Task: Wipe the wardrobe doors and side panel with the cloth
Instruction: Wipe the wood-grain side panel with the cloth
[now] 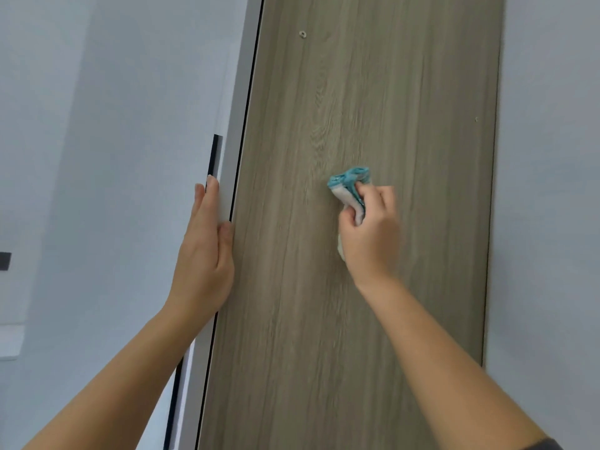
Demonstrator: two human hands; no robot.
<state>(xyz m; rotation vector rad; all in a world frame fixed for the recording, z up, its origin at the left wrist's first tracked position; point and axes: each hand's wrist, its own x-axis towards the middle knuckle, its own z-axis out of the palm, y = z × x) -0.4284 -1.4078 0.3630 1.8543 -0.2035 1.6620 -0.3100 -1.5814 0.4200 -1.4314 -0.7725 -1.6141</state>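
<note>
The wardrobe's wood-grain side panel [373, 108] fills the middle of the view. My right hand [370, 235] grips a bunched teal and white cloth [349, 186] and holds it against the panel near its middle. My left hand [204, 254] lies flat with straight fingers along the white door edge [227, 177], where the pale door [130, 157] meets the panel. The thumb touches the corner.
A black vertical handle strip [215, 154] runs along the door edge above my left fingers. A small screw cap [303, 34] sits high on the panel. A plain wall [552, 190] borders the panel on the right. A dark fitting [5, 261] shows at far left.
</note>
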